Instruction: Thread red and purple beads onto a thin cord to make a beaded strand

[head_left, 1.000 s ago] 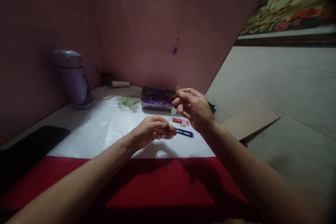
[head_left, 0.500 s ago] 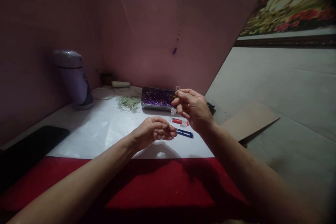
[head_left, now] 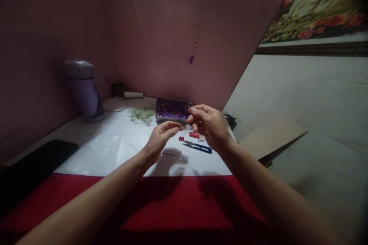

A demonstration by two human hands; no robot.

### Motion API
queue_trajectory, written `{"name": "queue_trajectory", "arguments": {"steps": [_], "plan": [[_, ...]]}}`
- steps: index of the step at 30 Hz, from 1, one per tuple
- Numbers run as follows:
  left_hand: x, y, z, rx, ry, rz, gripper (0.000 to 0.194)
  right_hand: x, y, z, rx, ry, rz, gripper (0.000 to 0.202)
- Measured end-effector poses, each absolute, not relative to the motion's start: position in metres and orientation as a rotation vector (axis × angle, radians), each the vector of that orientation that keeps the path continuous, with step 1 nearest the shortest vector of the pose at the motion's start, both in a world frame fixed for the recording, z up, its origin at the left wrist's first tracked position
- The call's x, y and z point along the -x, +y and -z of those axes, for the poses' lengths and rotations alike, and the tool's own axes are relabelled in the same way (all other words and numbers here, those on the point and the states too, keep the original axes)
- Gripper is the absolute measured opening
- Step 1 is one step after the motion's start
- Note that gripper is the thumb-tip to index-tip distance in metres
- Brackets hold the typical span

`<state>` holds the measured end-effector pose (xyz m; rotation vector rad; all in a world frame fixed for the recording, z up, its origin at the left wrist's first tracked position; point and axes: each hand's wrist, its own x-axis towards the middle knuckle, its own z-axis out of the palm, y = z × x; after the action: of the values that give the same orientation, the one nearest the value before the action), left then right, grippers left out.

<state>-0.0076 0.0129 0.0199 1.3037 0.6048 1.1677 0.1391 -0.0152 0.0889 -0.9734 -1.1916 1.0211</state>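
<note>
My right hand (head_left: 211,124) pinches the top of a beaded strand, just under its small cord loop (head_left: 190,105). A clear bead cluster (head_left: 188,126) hangs below those fingers, and red beads (head_left: 181,138) dangle at the lower end. My left hand (head_left: 161,139) is beside the strand, fingers stretched out and fingertips close to the clear cluster; whether they touch it is unclear. Under the hands, blue-handled thread snips (head_left: 198,146) and a small red packet (head_left: 194,135) lie on the white table cover (head_left: 115,149).
Behind my hands stands a metal tray (head_left: 169,119) of purple beads. Left of it lie a tangle of green thread (head_left: 142,115) and a pale roll (head_left: 133,94). A purple flask (head_left: 86,95) and a dark flat object (head_left: 40,164) occupy the left side. A pink panel (head_left: 161,46) rises behind.
My left hand has let go of the red bead end and shifted up and slightly left. The red beads now hang free. My right hand has come down slightly, still pinching the strand.
</note>
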Motion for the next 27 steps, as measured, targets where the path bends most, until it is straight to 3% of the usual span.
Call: {"name": "queue_trajectory", "arguments": {"steps": [9,15,27], "plan": [[0.01,0.012,-0.028,-1.352,0.602,-1.354,0.018,-0.126,-0.027,-0.06,1.122,-1.331,-1.062,0.017],[0.013,0.017,-0.023,-1.758,0.824,-1.482,0.014,-0.124,-0.026,-0.054,1.167,-1.295,-1.057,0.017],[0.012,0.014,-0.023,-1.649,0.777,-1.319,0.014,-0.137,-0.02,-0.047,1.184,-1.352,-1.154,0.018]]}}
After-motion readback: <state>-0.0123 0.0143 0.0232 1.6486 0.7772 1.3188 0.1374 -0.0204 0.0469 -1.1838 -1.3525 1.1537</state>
